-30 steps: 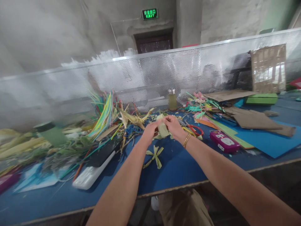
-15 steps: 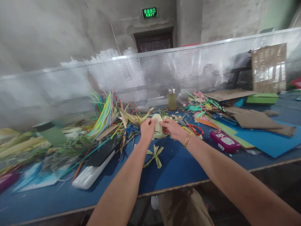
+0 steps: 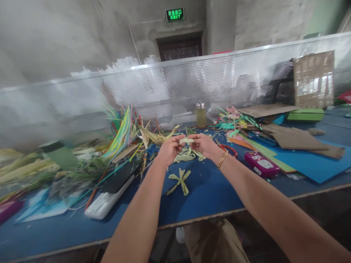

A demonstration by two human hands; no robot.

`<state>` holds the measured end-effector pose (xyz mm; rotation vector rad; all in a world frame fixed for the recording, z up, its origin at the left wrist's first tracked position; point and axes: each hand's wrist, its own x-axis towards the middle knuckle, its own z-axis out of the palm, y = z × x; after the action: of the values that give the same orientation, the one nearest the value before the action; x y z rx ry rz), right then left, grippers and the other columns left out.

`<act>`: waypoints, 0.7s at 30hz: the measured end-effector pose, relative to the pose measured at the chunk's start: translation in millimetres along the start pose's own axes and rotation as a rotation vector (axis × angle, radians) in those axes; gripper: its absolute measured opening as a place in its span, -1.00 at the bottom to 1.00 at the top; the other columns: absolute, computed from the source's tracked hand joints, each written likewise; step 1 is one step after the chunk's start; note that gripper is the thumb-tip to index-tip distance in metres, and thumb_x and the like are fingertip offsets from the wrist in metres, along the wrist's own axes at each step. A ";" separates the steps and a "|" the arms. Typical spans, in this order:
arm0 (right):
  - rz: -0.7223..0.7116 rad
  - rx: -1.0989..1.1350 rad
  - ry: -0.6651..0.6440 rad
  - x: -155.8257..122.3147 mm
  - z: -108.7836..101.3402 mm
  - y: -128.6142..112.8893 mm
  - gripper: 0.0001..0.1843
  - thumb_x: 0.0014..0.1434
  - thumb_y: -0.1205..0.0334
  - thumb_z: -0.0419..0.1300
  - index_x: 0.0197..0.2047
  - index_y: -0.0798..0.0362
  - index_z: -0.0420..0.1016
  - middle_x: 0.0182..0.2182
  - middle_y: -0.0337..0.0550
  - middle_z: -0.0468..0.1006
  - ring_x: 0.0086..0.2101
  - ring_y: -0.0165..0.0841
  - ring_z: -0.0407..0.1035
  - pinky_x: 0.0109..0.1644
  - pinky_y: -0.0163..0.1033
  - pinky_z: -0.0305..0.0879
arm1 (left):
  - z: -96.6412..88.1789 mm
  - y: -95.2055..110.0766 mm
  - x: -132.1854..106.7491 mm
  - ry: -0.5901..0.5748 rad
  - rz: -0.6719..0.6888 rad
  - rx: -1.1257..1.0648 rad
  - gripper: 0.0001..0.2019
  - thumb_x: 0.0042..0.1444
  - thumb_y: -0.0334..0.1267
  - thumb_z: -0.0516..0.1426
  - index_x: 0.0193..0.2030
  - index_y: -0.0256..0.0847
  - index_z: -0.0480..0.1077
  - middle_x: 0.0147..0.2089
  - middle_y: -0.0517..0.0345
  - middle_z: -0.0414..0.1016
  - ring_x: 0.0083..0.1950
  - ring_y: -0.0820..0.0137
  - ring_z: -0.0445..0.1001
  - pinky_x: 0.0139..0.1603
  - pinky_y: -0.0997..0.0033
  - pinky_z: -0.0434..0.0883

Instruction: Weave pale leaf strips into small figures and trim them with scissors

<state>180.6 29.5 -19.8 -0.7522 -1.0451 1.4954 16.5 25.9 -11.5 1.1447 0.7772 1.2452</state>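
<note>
A small pale green strip of corn husk (image 3: pixel 187 140) is stretched level between my two hands, above the blue table (image 3: pixel 211 193). My left hand (image 3: pixel 170 149) pinches its left end, and my right hand (image 3: pixel 203 145), with a gold bracelet at the wrist, pinches the right end. Below the fingers lie more pale husk pieces (image 3: pixel 184 157). Closer to me, a knotted husk shape with several petal-like arms (image 3: pixel 181 180) rests flat on the table. Red-orange scissors handles (image 3: pixel 231 150) show just beyond my right wrist, partly covered by it.
A purple device (image 3: pixel 261 164), blue paper (image 3: pixel 323 166) and brown cardboard (image 3: pixel 298 137) lie to the right. On the left are a black-and-white case (image 3: pixel 109 193), colourful pipe cleaners (image 3: pixel 120 128) and a green-tinted jar (image 3: pixel 59 155). A capped bottle (image 3: pixel 201 116) stands before the perforated metal screen (image 3: pixel 170 91).
The husk has gone from a tall, upright piece to a narrow, level strip between my fingers. Both hands have turned and risen slightly, uncovering the husk pieces beneath.
</note>
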 end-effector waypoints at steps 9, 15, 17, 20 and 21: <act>-0.332 -0.476 0.132 4.5 -4.3 9.6 -0.73 0.02 0.04 0.27 -0.42 0.09 0.47 -0.57 -0.29 0.39 -0.50 -0.45 0.25 -0.42 -0.32 0.16 | 3.2 -3.2 -1.4 0.053 0.164 0.282 -0.64 -0.17 -0.35 0.33 -0.14 -0.23 0.52 -0.22 0.07 0.56 -0.27 0.40 0.51 -0.40 0.51 0.32; -0.482 -0.694 0.183 7.9 -9.9 11.7 -0.64 0.04 -0.04 0.21 -0.56 0.08 0.40 -0.60 -0.29 0.33 -0.49 -0.44 0.21 -0.41 -0.32 0.11 | -4.4 -6.2 6.4 0.222 0.376 0.640 -0.75 -0.07 -0.09 0.27 -0.53 -0.26 0.48 -0.56 0.23 0.37 -0.47 0.46 0.29 -0.40 0.43 0.21; -0.430 -0.593 0.100 7.8 -9.1 12.2 -0.69 0.01 -0.02 0.23 -0.48 0.08 0.45 -0.58 -0.30 0.37 -0.52 -0.45 0.22 -0.41 -0.33 0.16 | -6.6 -6.4 7.7 0.220 0.392 0.648 -0.74 -0.05 -0.08 0.25 -0.54 -0.25 0.46 -0.57 0.25 0.34 -0.48 0.46 0.27 -0.41 0.44 0.20; -0.368 -0.494 0.046 6.6 -6.5 12.3 -0.74 -0.06 0.04 0.29 -0.43 0.08 0.48 -0.58 -0.29 0.43 -0.52 -0.44 0.27 -0.40 -0.32 0.21 | -7.0 -8.2 8.8 0.111 0.344 0.567 -0.75 -0.09 -0.08 0.27 -0.46 -0.24 0.46 -0.53 0.23 0.40 -0.47 0.45 0.31 -0.41 0.45 0.25; -0.358 -0.496 0.043 5.9 -5.8 11.9 -0.75 -0.08 0.06 0.31 -0.43 0.08 0.48 -0.59 -0.29 0.43 -0.53 -0.44 0.27 -0.41 -0.33 0.21 | -6.5 -9.1 9.0 0.070 0.322 0.530 -0.74 -0.11 -0.08 0.29 -0.42 -0.24 0.46 -0.49 0.22 0.44 -0.46 0.45 0.33 -0.40 0.44 0.28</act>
<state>179.7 36.4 -32.5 -0.8769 -1.4562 0.9183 15.1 36.6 -20.9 1.7142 1.0421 1.3901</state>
